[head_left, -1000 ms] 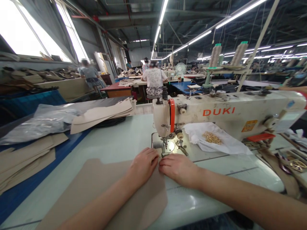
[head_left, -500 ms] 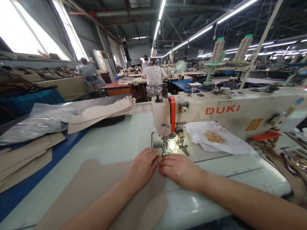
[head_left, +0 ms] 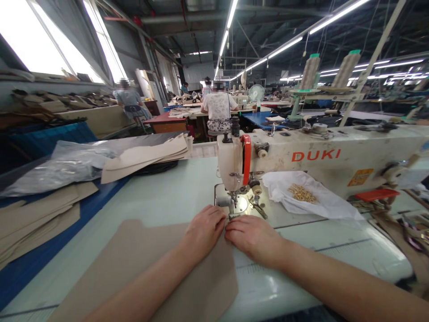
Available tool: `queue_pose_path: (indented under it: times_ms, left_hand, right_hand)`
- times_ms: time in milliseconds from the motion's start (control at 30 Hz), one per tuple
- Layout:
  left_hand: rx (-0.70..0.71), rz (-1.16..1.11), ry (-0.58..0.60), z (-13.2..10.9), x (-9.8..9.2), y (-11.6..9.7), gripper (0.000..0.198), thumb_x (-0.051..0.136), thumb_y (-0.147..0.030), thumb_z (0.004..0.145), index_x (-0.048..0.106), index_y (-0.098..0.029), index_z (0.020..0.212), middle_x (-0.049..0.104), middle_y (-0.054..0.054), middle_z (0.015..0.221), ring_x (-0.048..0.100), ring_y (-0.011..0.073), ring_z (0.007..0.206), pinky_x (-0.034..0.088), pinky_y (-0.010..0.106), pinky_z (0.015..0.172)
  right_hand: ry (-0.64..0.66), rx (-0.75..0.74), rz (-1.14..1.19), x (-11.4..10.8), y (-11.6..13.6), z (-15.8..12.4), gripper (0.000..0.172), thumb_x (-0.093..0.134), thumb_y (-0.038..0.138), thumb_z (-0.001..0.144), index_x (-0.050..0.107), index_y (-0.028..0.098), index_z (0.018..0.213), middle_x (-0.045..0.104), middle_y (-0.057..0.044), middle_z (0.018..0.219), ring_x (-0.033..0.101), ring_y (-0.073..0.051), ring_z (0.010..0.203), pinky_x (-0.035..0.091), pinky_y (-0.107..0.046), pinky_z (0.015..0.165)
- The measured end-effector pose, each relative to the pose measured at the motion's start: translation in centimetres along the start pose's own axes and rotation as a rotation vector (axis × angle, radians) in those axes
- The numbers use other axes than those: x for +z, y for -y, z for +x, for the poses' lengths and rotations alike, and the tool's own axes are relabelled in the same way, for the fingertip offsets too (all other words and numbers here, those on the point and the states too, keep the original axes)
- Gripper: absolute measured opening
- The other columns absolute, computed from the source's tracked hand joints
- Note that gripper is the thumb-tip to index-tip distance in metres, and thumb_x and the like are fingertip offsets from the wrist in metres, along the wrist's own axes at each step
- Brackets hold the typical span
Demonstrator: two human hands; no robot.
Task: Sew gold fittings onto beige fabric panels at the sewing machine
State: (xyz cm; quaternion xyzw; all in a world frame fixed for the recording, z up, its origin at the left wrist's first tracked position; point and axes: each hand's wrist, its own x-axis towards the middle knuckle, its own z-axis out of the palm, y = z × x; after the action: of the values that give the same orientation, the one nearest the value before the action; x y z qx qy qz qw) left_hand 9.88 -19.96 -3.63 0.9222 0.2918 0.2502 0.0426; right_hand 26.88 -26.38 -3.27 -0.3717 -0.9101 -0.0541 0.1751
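A large beige fabric panel (head_left: 147, 255) lies flat on the pale sewing table, its far right corner close to the needle area of the sewing machine (head_left: 234, 165). My left hand (head_left: 206, 228) rests on that corner with fingers curled and drawn together at the panel's edge. Beside it, almost touching, my right hand (head_left: 253, 237) pinches the same edge from the right. The fingertips hide what exactly lies between them. Just beyond them are the metal needle plate (head_left: 241, 204) and the presser foot, with a small metal guide near my right fingertips.
A white cloth (head_left: 278, 188) holding small gold metal pieces (head_left: 301, 193) lies under the machine arm. At left are stacked beige panels (head_left: 43, 214) and a clear plastic bag (head_left: 67, 165). Thread cones (head_left: 310, 71) stand behind the machine. Several people sit or stand farther back.
The whole view has shifted slightly, so the scene sits a little farther right. Both hands keep nearly the same place on the panel's edge by the needle.
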Motion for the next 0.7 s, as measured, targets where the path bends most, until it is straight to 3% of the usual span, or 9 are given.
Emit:
queue_pose_path:
  times_ms: [367, 700]
  left_hand:
    - [-0.020, -0.019, -0.003, -0.19, -0.08, -0.07, 0.014, 0.050, -0.014, 0.084, 0.059, -0.018, 0.075, 0.064, 0.003, 0.079, 0.057, 0.0167, 0.078, 0.048, 0.030, 0.074]
    - [-0.031, -0.097, -0.028, -0.71, -0.50, -0.26, 0.015, 0.049, -0.011, 0.084, 0.063, -0.018, 0.083, 0.067, 0.003, 0.087, 0.059, 0.0162, 0.084, 0.049, 0.029, 0.079]
  right_hand:
    - [-0.032, 0.121, -0.060, 0.26, 0.17, 0.15, 0.011, 0.051, 0.019, 0.089, 0.062, 0.017, 0.092, 0.064, -0.007, 0.096, 0.056, -0.018, 0.093, 0.043, -0.032, 0.087]
    - [0.070, 0.119, -0.073, 0.03, 0.23, 0.51, 0.007, 0.054, 0.019, 0.088, 0.060, 0.018, 0.089, 0.063, -0.006, 0.096, 0.056, -0.019, 0.093, 0.042, -0.032, 0.085]
